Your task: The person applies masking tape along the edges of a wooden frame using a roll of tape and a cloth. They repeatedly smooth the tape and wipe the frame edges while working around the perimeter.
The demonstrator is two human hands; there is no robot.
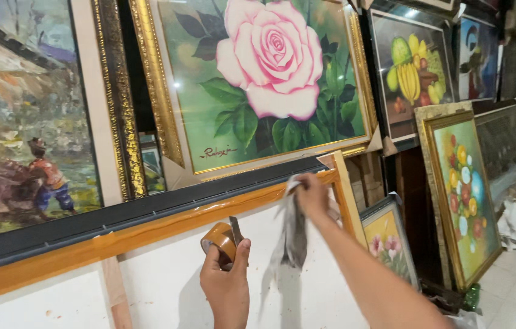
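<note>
White canvas back (166,274) with taped orange-brown wooden frame edge (148,230) fills lower view. Rose painting (264,79) in gold frame leans above; village painting (20,116) at left; flower painting (468,195) at right. Right hand (311,194) closed, pinching grey rag (294,231) against frame's upper corner; rag hangs below fist. Left hand (226,286) lower, well apart, fingers wrapped round brown tape roll (221,240), held just before canvas back.

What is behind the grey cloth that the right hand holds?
Behind the grey cloth in the right hand is a white board; the part it covers cannot be seen.
</note>
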